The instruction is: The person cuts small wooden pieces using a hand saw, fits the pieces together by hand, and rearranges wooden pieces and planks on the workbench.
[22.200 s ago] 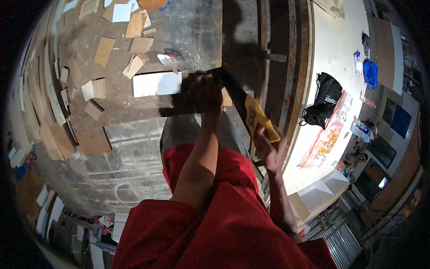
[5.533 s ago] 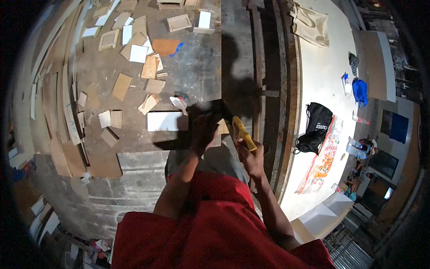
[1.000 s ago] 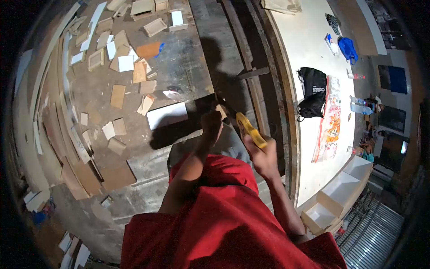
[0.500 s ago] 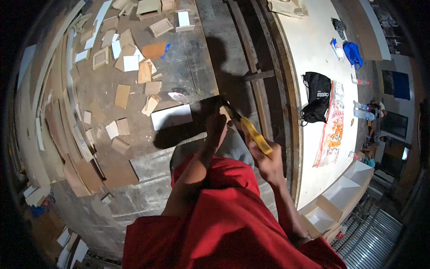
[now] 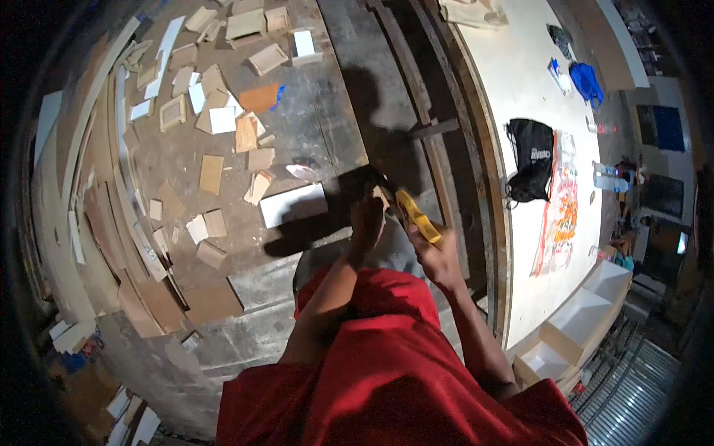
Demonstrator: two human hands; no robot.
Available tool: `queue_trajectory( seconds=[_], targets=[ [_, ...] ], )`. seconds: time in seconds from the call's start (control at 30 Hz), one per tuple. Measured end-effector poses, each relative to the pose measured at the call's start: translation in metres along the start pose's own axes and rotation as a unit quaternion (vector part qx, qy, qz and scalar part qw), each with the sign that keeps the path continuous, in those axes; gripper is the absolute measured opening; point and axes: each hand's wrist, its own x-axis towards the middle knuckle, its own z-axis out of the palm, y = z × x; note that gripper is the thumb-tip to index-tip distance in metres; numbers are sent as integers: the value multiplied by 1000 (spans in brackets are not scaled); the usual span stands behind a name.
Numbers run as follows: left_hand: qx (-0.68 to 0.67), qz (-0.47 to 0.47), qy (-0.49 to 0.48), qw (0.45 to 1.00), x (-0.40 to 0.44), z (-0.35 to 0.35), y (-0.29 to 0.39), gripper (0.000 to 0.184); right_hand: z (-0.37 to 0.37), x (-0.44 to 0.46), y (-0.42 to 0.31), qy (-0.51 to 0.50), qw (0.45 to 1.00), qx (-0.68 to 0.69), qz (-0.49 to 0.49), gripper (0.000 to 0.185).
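Gripping yellow-handled saw (image 5: 416, 216) with right hand (image 5: 437, 257), clenched tight round the handle. Keeping left hand (image 5: 367, 221) bunched just left of the saw, up against pale wood piece (image 5: 381, 196); can't tell if grasping it or only pressing on it, too dark around the fingers. Compared with half a second ago, shifted the saw forward and closer to left hand; kept left hand roughly in place. Looks like mid-stroke sawing, judging by that shift, with the wood steadied from the left; can't confirm cut depth. Can't make out much of the blade either, mostly lost in shadow ahead of right hand. Also tipped the camera view slightly, so allow for small drift everywhere. Further out, left of left hand: see white board (image 5: 294, 206) lying flat on dark work surface (image 5: 320, 108), part shaded. Beyond that, ahead and left, note scattered wood offcuts (image 5: 211, 175), apparently undisturbed. Right of right hand, past dark timber rails (image 5: 445, 189): find black drawstring bag (image 5: 530, 160) beside printed sack (image 5: 564, 204), both on pale panel (image 5: 520, 89), well apart from the saw.
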Motion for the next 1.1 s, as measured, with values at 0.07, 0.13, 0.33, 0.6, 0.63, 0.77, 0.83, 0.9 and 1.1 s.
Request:
queue_trajectory(
  seconds=[0.07,0.13,0.33,0.6,0.63,0.77,0.83,0.9,1.1],
  targets=[
    [10,23,9,1000,-4,0,0,16,-1,-9,-10,26,998,-51,-19,30],
    [25,34,22,999,-2,-7,0,16,-8,-10,-2,23,999,-17,-20,32],
    [-106,-31,-18,994,-9,11,-5,37,-3,1,23,-5,997,-19,-71,30],
    [-300,-132,-46,944,-1,-24,11,43,-2,11,33,-17,997,-33,-66,28],
    [-389,-166,-34,906,-3,-13,5,44,0,13,24,-9,997,-58,-48,27],
    [-59,-50,-53,996,-6,-13,4,31,-13,-26,-10,34,997,3,65,23],
    [-56,-45,-30,997,6,-14,1,52,-6,15,32,1,999,6,-48,23],
    [-149,-66,-55,985,1,11,-10,52,-2,31,75,-27,996,-58,-55,23],
    [-92,-52,-28,994,-3,3,-5,24,-10,-18,19,20,999,-17,-42,20]
  ],
)
